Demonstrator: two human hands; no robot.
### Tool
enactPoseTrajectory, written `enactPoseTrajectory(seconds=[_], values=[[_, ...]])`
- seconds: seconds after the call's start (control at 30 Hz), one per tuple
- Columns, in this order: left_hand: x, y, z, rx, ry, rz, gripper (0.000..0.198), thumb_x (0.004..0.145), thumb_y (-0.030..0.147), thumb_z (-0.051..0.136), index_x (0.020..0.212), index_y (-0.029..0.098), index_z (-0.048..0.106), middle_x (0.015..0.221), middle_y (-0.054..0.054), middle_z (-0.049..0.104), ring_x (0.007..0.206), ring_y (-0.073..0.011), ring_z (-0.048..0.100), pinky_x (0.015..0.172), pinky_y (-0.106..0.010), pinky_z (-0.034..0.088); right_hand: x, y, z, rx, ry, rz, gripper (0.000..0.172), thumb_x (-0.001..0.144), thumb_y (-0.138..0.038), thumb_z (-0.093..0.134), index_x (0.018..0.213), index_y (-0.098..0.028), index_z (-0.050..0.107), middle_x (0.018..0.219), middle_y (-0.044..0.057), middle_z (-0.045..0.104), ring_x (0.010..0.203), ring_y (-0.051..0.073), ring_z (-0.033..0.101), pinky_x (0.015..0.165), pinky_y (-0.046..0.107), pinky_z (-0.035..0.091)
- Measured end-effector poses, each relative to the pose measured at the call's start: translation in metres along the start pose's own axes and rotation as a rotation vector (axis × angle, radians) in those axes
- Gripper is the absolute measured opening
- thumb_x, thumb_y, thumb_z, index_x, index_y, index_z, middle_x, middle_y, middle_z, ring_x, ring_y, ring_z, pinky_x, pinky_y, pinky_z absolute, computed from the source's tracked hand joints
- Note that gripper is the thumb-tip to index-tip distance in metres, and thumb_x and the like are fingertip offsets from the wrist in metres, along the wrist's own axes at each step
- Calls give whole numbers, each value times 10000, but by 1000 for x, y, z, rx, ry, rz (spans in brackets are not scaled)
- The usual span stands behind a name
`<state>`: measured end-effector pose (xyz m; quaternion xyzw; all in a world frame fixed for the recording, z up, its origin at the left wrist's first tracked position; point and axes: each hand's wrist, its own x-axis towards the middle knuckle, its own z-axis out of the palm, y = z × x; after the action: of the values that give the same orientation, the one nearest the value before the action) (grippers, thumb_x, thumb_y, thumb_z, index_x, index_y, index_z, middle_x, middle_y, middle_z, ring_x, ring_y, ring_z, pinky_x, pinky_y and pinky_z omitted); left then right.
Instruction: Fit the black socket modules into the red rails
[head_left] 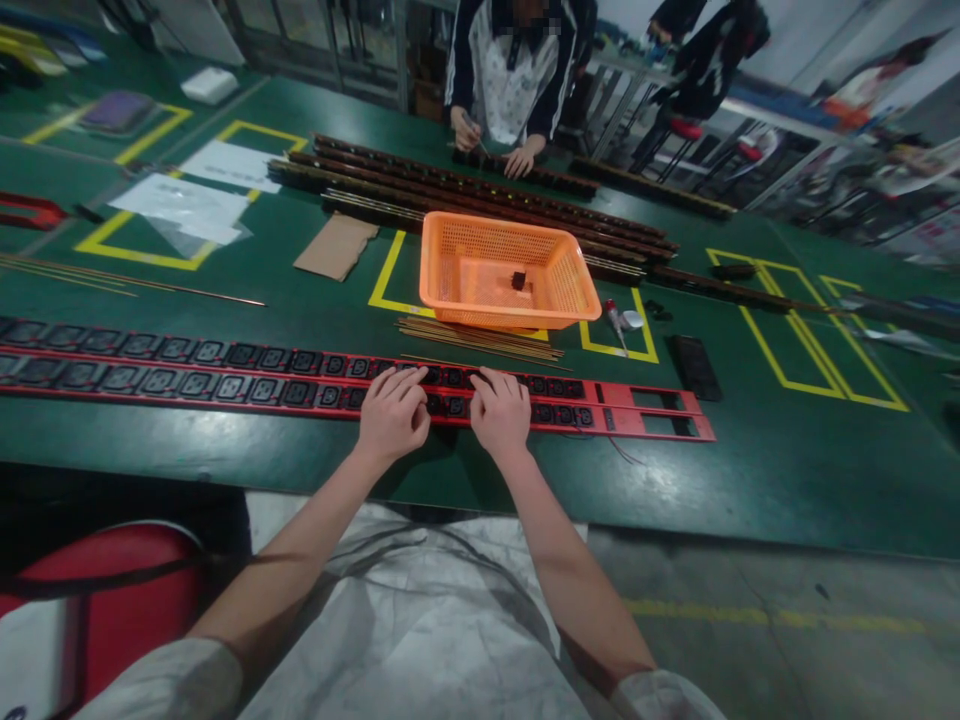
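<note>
Two long red power strips (225, 375) with rows of black sockets lie side by side along the near edge of the green table (750, 470). My left hand (391, 410) and my right hand (501, 408) rest close together on top of them, fingers curled down and pressing on the sockets near the middle. Neither hand grips anything I can name. At the right end the strips show empty rectangular openings (660, 412).
An orange basket (502, 270) holding one small black part stands behind the strips, with thin brass rods (480, 338) in front of it. Dark strips (465, 195) lie farther back, where another person works. Cardboard (336, 246), paper sheets (184, 205), a black plate (695, 366).
</note>
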<state>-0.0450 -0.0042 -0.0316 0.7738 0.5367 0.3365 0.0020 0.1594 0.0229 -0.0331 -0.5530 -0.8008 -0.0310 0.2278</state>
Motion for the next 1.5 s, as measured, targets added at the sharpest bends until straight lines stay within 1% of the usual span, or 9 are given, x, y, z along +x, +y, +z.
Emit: enactPoseTrajectory(seconds=[0.1, 0.27, 0.5, 0.67, 0.83, 1.0, 1.27, 1.4, 1.5], values=[[0, -1, 1, 18, 28, 13, 111, 784, 137, 580, 828, 227, 627, 1312, -88, 709, 1266, -281, 622, 1136, -515, 415, 0, 0, 0, 2, -6, 5, 310, 972, -200, 509, 1217, -222, 699, 1348, 79, 669, 1185, 254, 566, 982, 420, 382], [-2, -3, 2, 7, 98, 53, 135, 758, 118, 598, 811, 238, 631, 1215, -52, 755, 1244, -285, 637, 1114, -516, 428, 0, 0, 0, 9, 5, 2, 305, 971, -200, 513, 1210, -219, 702, 1340, 78, 674, 1179, 257, 569, 972, 419, 391], [-1, -3, 3, 33, 75, 44, 154, 770, 102, 585, 830, 235, 636, 1238, -57, 745, 1248, -285, 634, 1090, -516, 437, 0, -1, -2, 17, 15, -4, 306, 969, -196, 511, 1203, -215, 706, 1335, 78, 679, 1170, 259, 574, 963, 420, 396], [-1, -3, 2, 29, 77, 65, 143, 755, 92, 584, 789, 227, 618, 1245, -69, 743, 1252, -281, 631, 1080, -508, 447, 1, -1, -2, 20, 29, -4, 299, 965, -189, 511, 1187, -212, 711, 1321, 69, 688, 1162, 252, 580, 956, 417, 396], [0, 1, 0, 67, 62, 44, 127, 749, 104, 591, 751, 231, 596, 1247, -57, 743, 1244, -288, 634, 1135, -551, 385, 0, -1, -1, 22, 31, -5, 303, 968, -192, 506, 1192, -217, 708, 1325, 69, 686, 1170, 253, 576, 959, 416, 398], [0, 6, 0, 89, 34, 8, 117, 762, 117, 587, 763, 232, 608, 1240, -50, 746, 1227, -289, 640, 1162, -575, 336, 0, 0, 0, 23, 23, -2, 303, 967, -196, 509, 1195, -219, 707, 1331, 72, 682, 1171, 256, 574, 962, 420, 396], [-4, 7, -2, 86, -10, -28, 116, 792, 136, 593, 773, 242, 637, 1333, -30, 702, 1291, -299, 597, 1196, -608, 287, 0, 2, 2, 32, 37, -10, 302, 964, -196, 513, 1194, -221, 707, 1337, 67, 679, 1171, 252, 572, 963, 419, 394], [-4, 2, -3, 46, -19, -15, 134, 795, 128, 584, 792, 241, 656, 1316, -45, 711, 1253, -276, 623, 1186, -561, 344, 1, 1, 1, 46, 28, 0, 315, 972, -196, 495, 1202, -225, 709, 1338, 82, 676, 1177, 257, 567, 972, 428, 391], [-6, -3, -4, 29, -31, 29, 162, 838, 126, 554, 858, 230, 677, 1340, -72, 696, 1244, -263, 630, 1155, -520, 407, 1, 0, 0, 46, 22, 7, 321, 976, -198, 485, 1201, -224, 712, 1335, 80, 679, 1174, 256, 567, 968, 421, 395]])
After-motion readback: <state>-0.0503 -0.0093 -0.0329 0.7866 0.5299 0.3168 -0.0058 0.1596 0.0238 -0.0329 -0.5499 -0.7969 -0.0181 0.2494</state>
